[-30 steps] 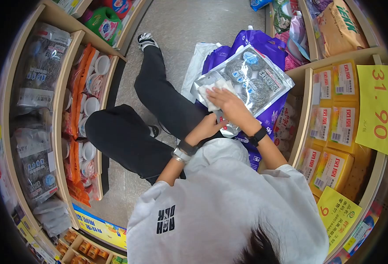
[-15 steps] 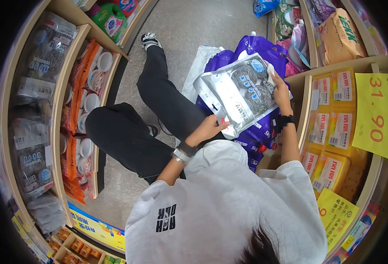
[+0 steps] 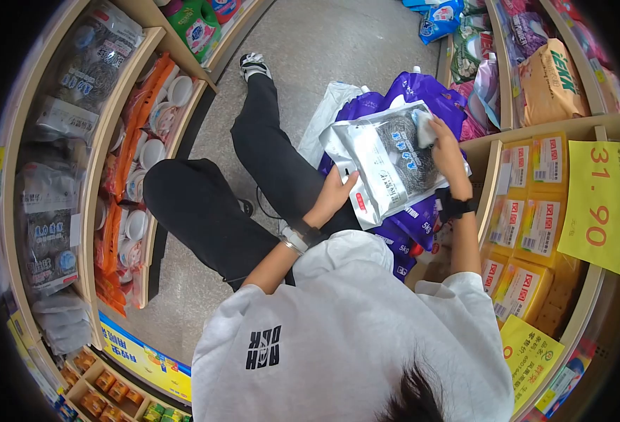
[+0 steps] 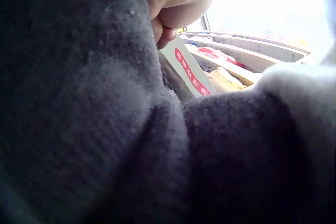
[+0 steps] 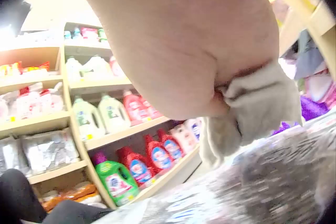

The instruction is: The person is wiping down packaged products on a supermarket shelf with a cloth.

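A silver bag (image 3: 387,158) with a clear window, showing dark wire scourers, lies tilted over purple bags (image 3: 422,91). The left hand (image 3: 334,193) grips its near-left edge, thumb on top; in the left wrist view fingers (image 4: 167,37) meet the bag's corner (image 4: 191,74), mostly hidden by dark cloth. At the bag's far right, the right hand (image 3: 450,158) holds a pale cloth (image 3: 424,130) against the window. From the right wrist, the cloth (image 5: 257,108) shows bunched beneath the hand (image 5: 184,40), just over the bag's surface (image 5: 252,182).
Shelves with packaged scourers (image 3: 50,225) and white cups (image 3: 152,153) stand at left. Yellow packs (image 3: 538,218) fill the right shelf beside a price sign (image 3: 598,211). Detergent bags (image 3: 549,84) stand at upper right. The person's black-trousered legs (image 3: 197,211) rest on the grey floor (image 3: 310,49).
The right hand moved from the bag's left part to its far right with the cloth. The left hand moved up along the edge and now grips it. The bag has turned, and the view shifted.
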{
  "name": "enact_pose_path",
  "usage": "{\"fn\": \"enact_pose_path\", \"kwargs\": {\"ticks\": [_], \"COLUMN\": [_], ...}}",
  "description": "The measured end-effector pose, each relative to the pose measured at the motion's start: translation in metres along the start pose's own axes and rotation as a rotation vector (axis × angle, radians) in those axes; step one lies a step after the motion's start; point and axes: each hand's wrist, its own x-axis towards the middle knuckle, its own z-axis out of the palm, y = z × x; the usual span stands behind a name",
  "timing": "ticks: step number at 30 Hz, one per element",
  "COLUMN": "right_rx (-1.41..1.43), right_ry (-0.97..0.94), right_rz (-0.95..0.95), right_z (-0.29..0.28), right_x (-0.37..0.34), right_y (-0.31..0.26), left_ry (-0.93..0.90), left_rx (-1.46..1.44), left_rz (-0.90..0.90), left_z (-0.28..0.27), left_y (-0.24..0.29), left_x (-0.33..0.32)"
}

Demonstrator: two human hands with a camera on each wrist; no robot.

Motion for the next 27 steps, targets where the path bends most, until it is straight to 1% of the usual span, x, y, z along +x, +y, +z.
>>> {"fn": "enact_pose_path", "kwargs": {"ticks": [1,2,3,4,5,7,10,13,15,17,19,21,22,24,26,27], "right_rx": [0.04,0.018,0.028,0.096,-0.015,-0.118,-0.026,-0.239,-0.336,-0.41,-0.376,-0.324,-0.297,0.109,-0.011,0.007], "right_ry": [0.025,0.037,-0.057,-0.142,-0.251,-0.24,-0.316,-0.315,-0.33,-0.396,-0.422,-0.314,-0.262,-0.158,-0.081,-0.043], "right_rz": [-0.094,-0.232,-0.373,-0.479,-0.571,-0.673,-0.575,-0.484,-0.401,-0.284,-0.178,-0.076,-0.025,0.292,0.206,0.185], "right_z": [0.0,0.013,0.019,0.038,0.051,0.077,0.078,0.066,0.059,0.044,0.027,0.024,0.02,0.015,0.008,0.008], "right_x": [0.005,0.008,0.007,0.006,0.0,-0.006,0.013,0.033,0.047,0.052,0.051,0.047,0.043,0.034,0.022,0.016], "right_y": [-0.04,-0.061,-0.089,-0.101,-0.114,-0.109,-0.083,-0.046,-0.005,0.017,0.041,0.082,0.089,0.102,0.115,0.12], "left_ry": [0.002,0.002,0.001,0.01,-0.002,-0.022,-0.004,-0.018,-0.018,-0.021,-0.028,-0.034,-0.037,-0.029,-0.01,0.006], "left_rx": [0.011,0.023,0.036,0.072,0.086,0.115,0.148,0.211,0.214,0.228,0.252,0.29,0.309,0.306,0.297,0.289], "left_rz": [0.03,0.059,0.089,0.099,0.076,0.03,0.018,0.022,0.052,0.07,0.075,0.078,0.078,0.093,0.139,0.176], "left_z": [0.0,0.002,0.002,0.003,0.003,0.001,-0.004,-0.005,-0.003,-0.002,-0.002,-0.003,-0.003,-0.003,-0.002,-0.001], "left_y": [-0.003,-0.006,-0.007,0.002,0.004,0.006,-0.025,-0.024,-0.013,-0.011,-0.014,-0.014,-0.014,-0.013,-0.016,-0.018], "left_x": [0.0,-0.001,-0.001,-0.004,-0.005,-0.006,0.0,-0.002,-0.006,-0.008,-0.009,-0.009,-0.009,-0.01,-0.008,-0.006]}}
